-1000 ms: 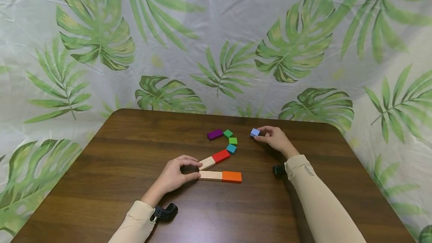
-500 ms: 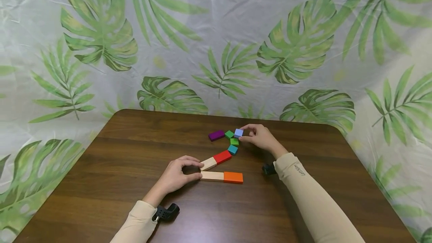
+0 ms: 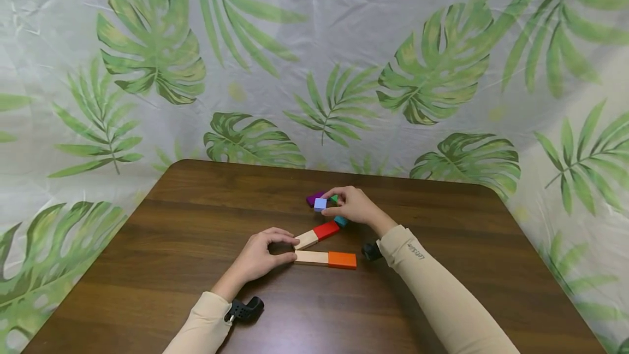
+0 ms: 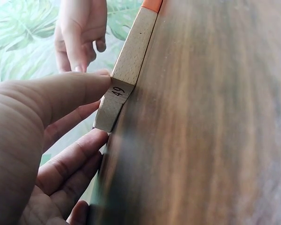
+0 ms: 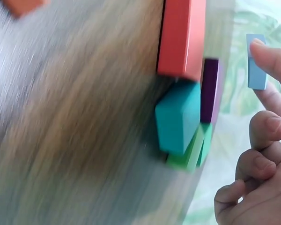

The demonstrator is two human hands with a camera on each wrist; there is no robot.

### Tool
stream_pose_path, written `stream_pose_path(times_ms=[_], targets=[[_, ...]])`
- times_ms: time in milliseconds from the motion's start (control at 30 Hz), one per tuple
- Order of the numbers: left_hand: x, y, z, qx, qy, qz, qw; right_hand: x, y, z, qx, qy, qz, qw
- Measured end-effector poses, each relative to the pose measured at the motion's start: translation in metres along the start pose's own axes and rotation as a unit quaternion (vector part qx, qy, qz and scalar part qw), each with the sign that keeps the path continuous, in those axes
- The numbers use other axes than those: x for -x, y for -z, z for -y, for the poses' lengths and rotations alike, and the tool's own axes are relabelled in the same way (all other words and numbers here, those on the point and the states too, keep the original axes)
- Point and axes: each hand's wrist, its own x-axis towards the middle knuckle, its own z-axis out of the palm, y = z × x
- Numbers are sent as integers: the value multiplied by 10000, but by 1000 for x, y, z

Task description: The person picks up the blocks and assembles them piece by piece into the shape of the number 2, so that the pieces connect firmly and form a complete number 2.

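In the head view my right hand (image 3: 355, 206) pinches a light blue block (image 3: 320, 205) between thumb and finger, held above the table. In the right wrist view that blue block (image 5: 257, 63) hangs beyond the other blocks. My left hand (image 3: 260, 254) has its thumb and fingers around the left ends of two plain wooden blocks (image 3: 312, 257). The left wrist view shows the thumb at one end, marked 49. An orange block (image 3: 342, 260) and a red block (image 3: 326, 230) adjoin the wooden ones. My right hand partly covers the purple (image 3: 315, 199), green and teal (image 3: 340, 221) blocks.
A dark wooden table (image 3: 162, 245) carries the curved row of blocks. Behind it hangs a pale cloth (image 3: 275, 92) printed with green leaves. In the right wrist view, teal (image 5: 178, 117), purple (image 5: 210, 91) and green (image 5: 187, 152) blocks trail below the red one.
My right hand has moved left with the light blue block, from the right of the green blocks to just in front of the purple block. My left hand has stayed at the wooden blocks.
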Motion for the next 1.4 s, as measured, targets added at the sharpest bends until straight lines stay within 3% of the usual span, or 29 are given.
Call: stream_pose_path(times_ms=[300, 867, 1400], targets=[[0, -1, 2, -25, -24, -10, 10000, -12, -19, 21, 401, 241, 234, 9986], [-2, -1, 2, -49, -51, 8, 10000, -30, -34, 41, 1435, -25, 352, 9890], [-1, 0, 3, -96, -138, -25, 9999, -34, -38, 46, 1701, -151, 438, 9843]])
